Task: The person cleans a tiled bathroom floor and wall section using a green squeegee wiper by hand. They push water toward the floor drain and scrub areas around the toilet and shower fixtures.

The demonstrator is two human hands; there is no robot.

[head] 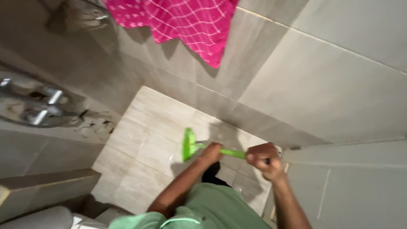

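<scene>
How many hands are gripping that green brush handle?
2. The left hand grips the green brush handle near its head; the right hand grips it farther back, near the end.

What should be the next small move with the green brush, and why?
Probably push the green brush forward along the floor tiles. Both hands grip its handle, the left hand nearer the head and the right hand at the end, and the head sits low over the tiles, with unswept floor ahead towards the wall.

Pale tiled floor (144, 140) under green brush head (188, 144).
</scene>
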